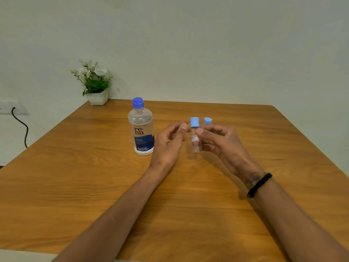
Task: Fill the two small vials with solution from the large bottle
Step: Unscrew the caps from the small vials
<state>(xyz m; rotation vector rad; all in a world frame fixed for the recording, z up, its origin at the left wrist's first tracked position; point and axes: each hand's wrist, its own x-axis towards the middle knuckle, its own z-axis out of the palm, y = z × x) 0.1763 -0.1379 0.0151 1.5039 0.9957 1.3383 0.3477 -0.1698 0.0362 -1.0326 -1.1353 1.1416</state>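
Note:
The large clear bottle (141, 129) with a blue cap and a "re-nu" label stands upright on the wooden table (75, 176), left of my hands. My right hand (217, 140) holds a small clear vial (195, 140) with a light-blue cap, lifted a little off the table. My left hand (170, 140) hovers just left of that vial with its fingers apart; the thumb is near the cap. Behind my right hand the light-blue cap of a second vial (207, 121) shows; its body is hidden.
A white pot with white flowers (94, 82) stands at the table's far left corner against the wall. A wall socket with a black cable (20, 127) is off the table to the left. A black band is on my right wrist (259, 184).

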